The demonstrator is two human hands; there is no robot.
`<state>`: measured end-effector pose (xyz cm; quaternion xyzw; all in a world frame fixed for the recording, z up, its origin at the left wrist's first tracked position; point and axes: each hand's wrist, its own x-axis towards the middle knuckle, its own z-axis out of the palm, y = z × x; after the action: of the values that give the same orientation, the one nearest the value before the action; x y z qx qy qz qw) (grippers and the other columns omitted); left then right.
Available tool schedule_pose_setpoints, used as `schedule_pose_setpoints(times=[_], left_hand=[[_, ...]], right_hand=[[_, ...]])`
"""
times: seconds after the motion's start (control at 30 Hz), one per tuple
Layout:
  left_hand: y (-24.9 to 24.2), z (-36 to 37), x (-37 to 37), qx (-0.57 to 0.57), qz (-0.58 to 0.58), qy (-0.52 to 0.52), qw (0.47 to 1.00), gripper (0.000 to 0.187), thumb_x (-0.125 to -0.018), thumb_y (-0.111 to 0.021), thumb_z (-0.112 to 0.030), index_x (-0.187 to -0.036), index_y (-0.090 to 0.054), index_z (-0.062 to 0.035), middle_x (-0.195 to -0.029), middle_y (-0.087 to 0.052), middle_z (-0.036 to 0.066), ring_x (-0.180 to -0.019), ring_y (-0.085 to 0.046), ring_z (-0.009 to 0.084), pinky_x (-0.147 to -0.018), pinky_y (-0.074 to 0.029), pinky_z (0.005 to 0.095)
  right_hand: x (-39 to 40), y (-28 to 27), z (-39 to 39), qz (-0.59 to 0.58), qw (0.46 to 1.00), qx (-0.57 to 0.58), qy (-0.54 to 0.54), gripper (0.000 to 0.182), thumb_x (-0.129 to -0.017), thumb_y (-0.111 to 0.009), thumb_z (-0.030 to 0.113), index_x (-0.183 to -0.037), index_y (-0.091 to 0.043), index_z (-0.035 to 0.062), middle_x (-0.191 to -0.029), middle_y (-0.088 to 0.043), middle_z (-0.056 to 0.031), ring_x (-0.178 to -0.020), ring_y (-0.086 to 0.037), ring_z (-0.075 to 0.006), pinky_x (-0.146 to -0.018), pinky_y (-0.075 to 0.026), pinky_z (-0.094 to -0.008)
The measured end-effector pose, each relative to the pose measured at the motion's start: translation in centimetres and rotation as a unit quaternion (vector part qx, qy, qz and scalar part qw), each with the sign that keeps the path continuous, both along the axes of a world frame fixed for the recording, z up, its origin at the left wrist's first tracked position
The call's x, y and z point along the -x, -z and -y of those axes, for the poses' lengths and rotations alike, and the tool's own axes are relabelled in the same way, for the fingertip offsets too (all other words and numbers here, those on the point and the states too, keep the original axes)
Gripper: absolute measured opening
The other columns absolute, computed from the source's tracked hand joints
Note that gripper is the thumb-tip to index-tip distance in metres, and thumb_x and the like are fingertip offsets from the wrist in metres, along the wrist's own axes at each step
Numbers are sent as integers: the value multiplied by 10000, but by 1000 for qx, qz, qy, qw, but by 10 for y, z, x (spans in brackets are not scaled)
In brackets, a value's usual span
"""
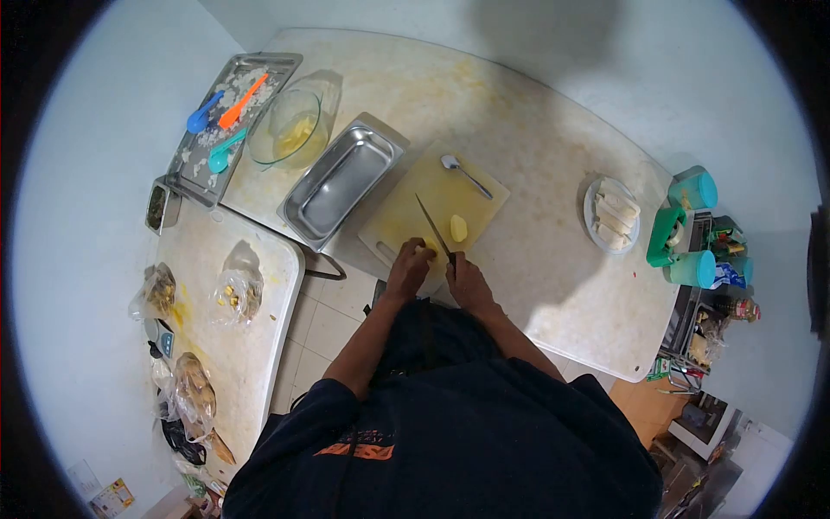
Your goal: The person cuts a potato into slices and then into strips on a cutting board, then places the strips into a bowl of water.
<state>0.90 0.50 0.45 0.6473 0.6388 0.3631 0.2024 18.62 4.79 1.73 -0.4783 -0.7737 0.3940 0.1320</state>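
Observation:
A pale yellow cutting board (pixel 402 203) lies on the table in front of me. My right hand (pixel 468 282) is closed round the handle of a knife (pixel 434 223), whose blade points away over the board. Beside it, my left hand (pixel 410 268) rests at the board's near edge with fingers bent over a small yellow piece (pixel 430 246), mostly hidden. A yellow piece of food (pixel 458 227) sits just right of the blade. Farther back on the board is a metal spoon (pixel 467 176).
Left of the board stand an empty steel pan (pixel 341 183), a glass bowl (pixel 290 130) with yellow pieces, and a tray (pixel 194 164) with coloured spoons. A plate (pixel 612 216) of pale food is at right. Plastic bags (pixel 238 294) lie on the left table (pixel 207 259).

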Motion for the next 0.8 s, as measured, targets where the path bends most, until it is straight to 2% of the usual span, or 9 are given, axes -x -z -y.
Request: schedule_pose_setpoints(times=[0.13,0.23,0.33,0.43,0.57,0.67,0.8], left_hand=[[18,16,6,-22,-26,27,999,261,-768,-673,12,-1023,-640,-32,-1098,-583,169,-1004,-577,361,-836,-503,415],[23,14,4,-39,-7,-33,999,225,-780,-697,-26,-998,-641,-9,-1015,-614,159,-948,-607,330,-816,-514,405],[-2,2,-4,90,141,-152,974,216,-766,-715,-73,-955,-669,22,-914,-642,158,-829,-659,286,-727,-537,371],[7,-4,-10,98,215,-230,944,243,-793,-725,-117,-982,-683,29,-891,-679,157,-732,-688,254,-689,-550,338],[7,-6,-11,131,198,-250,939,251,-804,-721,-146,-993,-706,19,-915,-712,155,-797,-710,246,-709,-564,332],[8,-5,-11,177,224,-254,924,261,-807,-722,-159,-1022,-718,-10,-956,-727,138,-851,-714,234,-748,-570,341],[25,-4,-10,169,210,-262,927,262,-810,-720,-161,-1024,-720,-11,-950,-729,134,-831,-715,226,-746,-573,335]], right_hand=[[-5,3,1,16,1000,-17,-13,252,-958,-492,196,-1079,-402,-6,-808,-611,-285,-728,-623,-467,-627,-497,-558],[-8,6,3,24,999,-20,-27,258,-957,-494,201,-1068,-402,-13,-806,-613,-283,-729,-627,-463,-624,-499,-556],[-7,8,4,17,999,-5,-49,274,-956,-498,210,-1063,-402,-23,-803,-615,-281,-734,-629,-462,-630,-508,-550],[-1,-7,10,31,998,13,-58,262,-958,-494,198,-1059,-398,-24,-792,-611,-303,-732,-611,-491,-638,-491,-561],[1,-5,15,66,995,12,-77,259,-962,-478,208,-1070,-399,-13,-834,-617,-307,-742,-614,-497,-654,-502,-567],[2,-12,16,130,986,-13,-105,284,-931,-517,168,-1093,-419,-44,-892,-627,-277,-782,-655,-436,-666,-553,-505],[1,-6,19,125,988,-10,-95,256,-956,-473,203,-1092,-406,-3,-916,-623,-291,-776,-631,-483,-684,-520,-568]])
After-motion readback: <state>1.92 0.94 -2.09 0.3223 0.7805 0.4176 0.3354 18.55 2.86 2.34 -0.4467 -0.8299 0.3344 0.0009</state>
